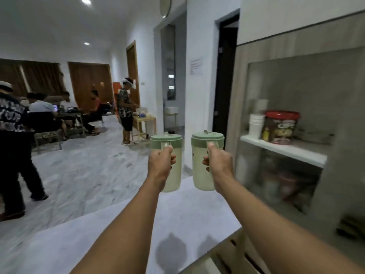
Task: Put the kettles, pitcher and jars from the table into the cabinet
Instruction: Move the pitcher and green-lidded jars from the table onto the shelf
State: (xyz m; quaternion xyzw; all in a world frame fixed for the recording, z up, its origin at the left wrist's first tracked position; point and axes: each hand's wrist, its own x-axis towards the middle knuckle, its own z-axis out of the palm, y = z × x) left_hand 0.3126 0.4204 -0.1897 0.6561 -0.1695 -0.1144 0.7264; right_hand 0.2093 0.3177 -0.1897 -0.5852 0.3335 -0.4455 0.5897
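The left hand [161, 165] is gripping the handle of one pale green kettle [170, 165] at the centre of the frame, fingers wrapped tight, while the right hand [219, 162] is clamping the handle of a matching second kettle [201, 165] just beside it; both are being carried upright, lids on, above a white counter [138, 234] that is filling the lower middle. This looks like the carrying step, with the kettles in the air and the cabinet [308, 95] standing at the right of the frame. Its white shelf [286, 150] is already holding a stack of white cups [255, 125] and a red-lidded tub [280, 127], so the next move probably calls for swinging both kettles rightward and finding bare shelf space clear of those. The tub's label is showing large pale letters, roughly "C" and "P", too blurred to read as a brand. A sheet of paper [196, 66] on the wall, upper centre, is carrying lines of text that are illegible.
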